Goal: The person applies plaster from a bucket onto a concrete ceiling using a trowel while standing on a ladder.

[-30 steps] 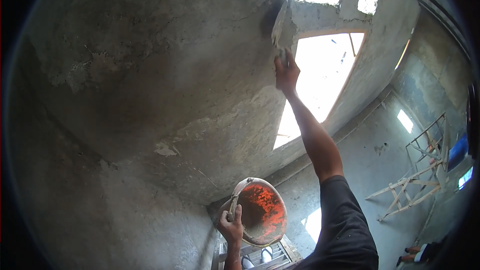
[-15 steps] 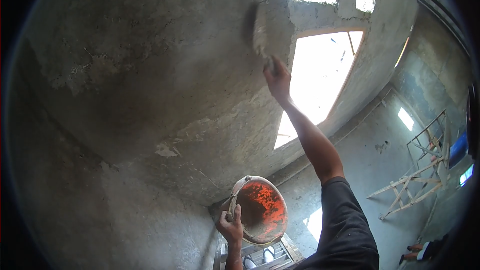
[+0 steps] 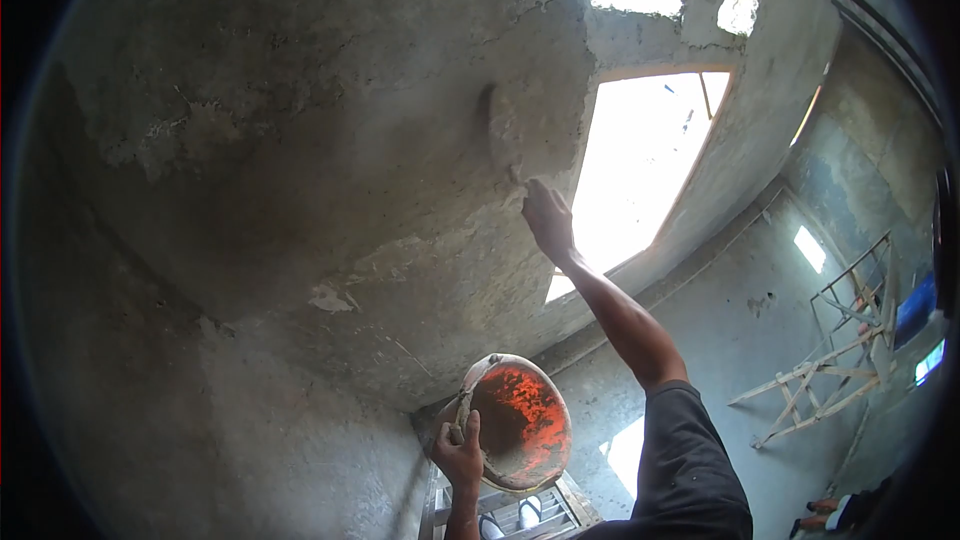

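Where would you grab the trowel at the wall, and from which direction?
I'd take the trowel by its handle, coming from below, the side where the right hand holds it. The handle points down toward the person, while the long blade extends up along the wall, leaving its lower end the easier grip. Blur hides the blade's exact edges.

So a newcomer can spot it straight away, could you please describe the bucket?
From the large bright opening in the wall, look down to the slatted frame. Overlapping it, the left hand at its rim, is the round bucket, set apart from the grey wall by its patchy orange-red inside.
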Available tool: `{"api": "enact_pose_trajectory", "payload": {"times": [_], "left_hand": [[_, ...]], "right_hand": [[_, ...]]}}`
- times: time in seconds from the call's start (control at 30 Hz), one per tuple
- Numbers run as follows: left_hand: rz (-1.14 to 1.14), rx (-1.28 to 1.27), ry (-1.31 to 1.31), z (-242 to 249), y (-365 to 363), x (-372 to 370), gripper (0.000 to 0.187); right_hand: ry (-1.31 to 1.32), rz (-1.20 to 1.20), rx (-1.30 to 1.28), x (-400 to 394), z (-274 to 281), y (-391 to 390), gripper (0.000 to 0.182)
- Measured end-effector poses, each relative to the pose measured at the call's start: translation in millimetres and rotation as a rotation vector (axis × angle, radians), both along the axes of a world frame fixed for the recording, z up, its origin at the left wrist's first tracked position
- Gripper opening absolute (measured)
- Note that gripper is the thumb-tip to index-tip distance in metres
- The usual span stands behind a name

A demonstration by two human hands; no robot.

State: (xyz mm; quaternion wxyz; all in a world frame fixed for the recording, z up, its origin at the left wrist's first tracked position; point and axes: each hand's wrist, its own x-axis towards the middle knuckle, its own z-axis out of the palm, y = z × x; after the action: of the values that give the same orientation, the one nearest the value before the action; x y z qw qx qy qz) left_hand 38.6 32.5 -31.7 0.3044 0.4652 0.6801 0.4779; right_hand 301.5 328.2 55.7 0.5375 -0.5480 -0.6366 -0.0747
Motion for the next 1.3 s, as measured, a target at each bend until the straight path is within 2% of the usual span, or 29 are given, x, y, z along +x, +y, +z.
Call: {"api": "enact_pose_trajectory", "payload": {"times": [0.03, 0.13, 0.2, 0.3, 0.37, 0.43, 0.47, 0.53, 0.67, 0.73, 0.77, 0.83, 0.9, 0.97, 1.17, 1.23, 1.27, 1.3], "left_hand": [[-0.003, -0.016, 0.009, 0.3, -1.3, 0.0, 0.049], [-0.010, -0.033, 0.039, 6.0, -0.2, -0.6, 0.049], [-0.013, -0.032, 0.059, 9.8, 0.1, -0.2, 0.049], [-0.008, -0.006, 0.057, 12.2, 0.7, 1.6, 0.050], [0.013, -0.002, 0.058, 12.3, 0.0, 1.3, 0.051], [0.016, -0.006, 0.056, 11.5, -1.6, 1.2, 0.052], [0.014, -0.005, 0.058, 11.3, -1.1, 0.5, 0.052], [0.006, -0.017, 0.063, 15.6, -2.1, 1.1, 0.052], [0.004, -0.007, 0.077, 13.6, -1.2, 2.7, 0.053], [-0.001, -0.003, 0.087, 9.5, -1.3, 1.7, 0.053], [-0.003, 0.000, 0.098, 7.6, -0.9, 1.0, 0.052], [0.001, -0.002, 0.096, 4.6, -0.9, 0.9, 0.052], [0.002, -0.003, 0.097, 4.8, 0.6, 0.8, 0.052], [-0.006, -0.025, 0.105, 7.8, 0.4, -0.1, 0.052], [-0.001, -0.026, 0.102, 6.1, 1.1, -0.6, 0.052], [0.013, -0.007, 0.075, 5.3, 0.6, 1.0, 0.051], [0.022, 0.013, 0.055, 4.6, 1.1, 1.6, 0.051], [0.026, 0.011, 0.052, 3.3, 1.6, 2.7, 0.051]], "right_hand": [[-0.037, -0.032, 0.080, 2.7, -2.4, -1.0, 0.041], [0.111, -0.237, 0.139, 26.2, 30.4, 34.4, 0.045], [0.462, -0.119, -0.058, 27.8, 83.2, 38.3, 0.046], [0.567, -0.037, -0.104, 23.3, 126.0, 41.9, 0.045], [0.529, -0.072, -0.064, 19.4, 114.5, 56.0, 0.045], [0.106, -0.144, 0.284, 14.3, 103.7, 53.7, 0.045], [0.107, -0.145, 0.285, 14.0, 96.3, 49.3, 0.045], [-0.015, 0.052, 0.147, 7.5, 89.2, 28.2, 0.044], [0.004, 0.138, 0.126, 15.0, 86.2, 15.3, 0.043], [0.340, 0.014, -0.035, 24.6, 93.7, 27.3, 0.043], [0.339, 0.015, -0.032, 28.5, 98.1, 33.8, 0.043], [0.215, -0.098, 0.173, 29.3, 111.8, 39.6, 0.042], [0.200, -0.109, 0.173, 24.1, 115.1, 49.2, 0.043], [0.007, -0.185, 0.254, 18.4, 101.3, 64.3, 0.043], [0.041, -0.089, 0.057, -14.6, 28.5, 24.1, 0.044], [0.033, -0.024, -0.126, -11.6, 12.1, 2.8, 0.041], [0.028, -0.021, -0.126, -6.4, 11.8, 3.9, 0.041], [-0.032, -0.074, 0.002, -0.5, 11.6, 7.1, 0.038]]}}
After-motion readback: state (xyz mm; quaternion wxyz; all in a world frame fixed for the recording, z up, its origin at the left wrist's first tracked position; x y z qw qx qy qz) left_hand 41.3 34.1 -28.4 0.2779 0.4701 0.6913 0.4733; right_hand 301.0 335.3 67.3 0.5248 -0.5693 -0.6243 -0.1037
